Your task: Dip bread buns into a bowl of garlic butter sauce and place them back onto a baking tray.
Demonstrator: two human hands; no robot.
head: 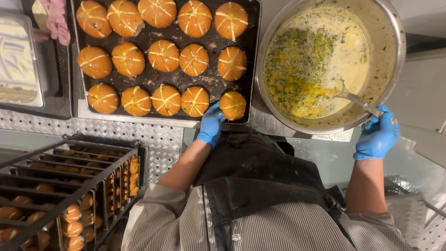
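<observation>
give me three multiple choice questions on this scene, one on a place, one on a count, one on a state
1. Where is the metal bowl relative to the bun tray?
A. left of it
B. right of it
C. underneath it

2. How many buns are on the tray?
A. 9
B. 12
C. 15

3. What is the right hand doing?
A. gripping the spoon handle
B. resting empty
C. lifting a bun

Answers:
1 B, the bowl sits past the tray's right edge.
2 C, there are three rows of five.
3 A, its fingers close on the handle.
</observation>
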